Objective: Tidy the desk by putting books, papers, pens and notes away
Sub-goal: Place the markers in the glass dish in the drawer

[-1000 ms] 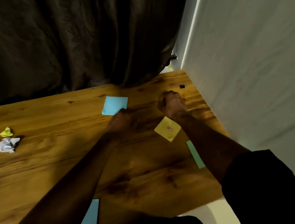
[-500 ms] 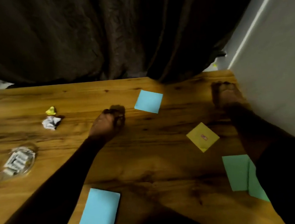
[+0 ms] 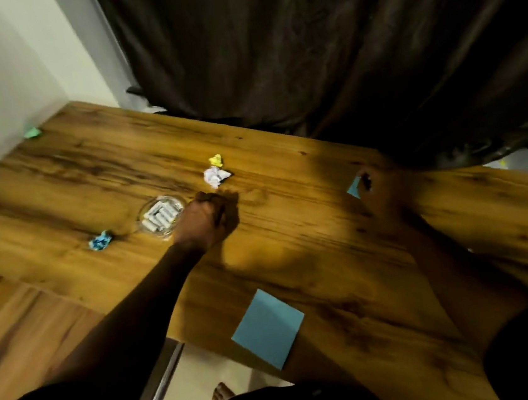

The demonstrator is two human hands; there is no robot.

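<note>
Left hand (image 3: 206,221): curled, centre frame, nothing visible inside.
Right hand (image 3: 381,188): grip unclear, at note (image 3: 353,188).
Risk: fist may knock dish (image 3: 145,213).

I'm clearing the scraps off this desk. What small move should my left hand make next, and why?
Probably reach the left hand forward onto the white crumpled paper: it lies just beyond the knuckles, with the yellow scrap right behind it. The right hand is at the small blue note, so the left is the nearer one.
</note>
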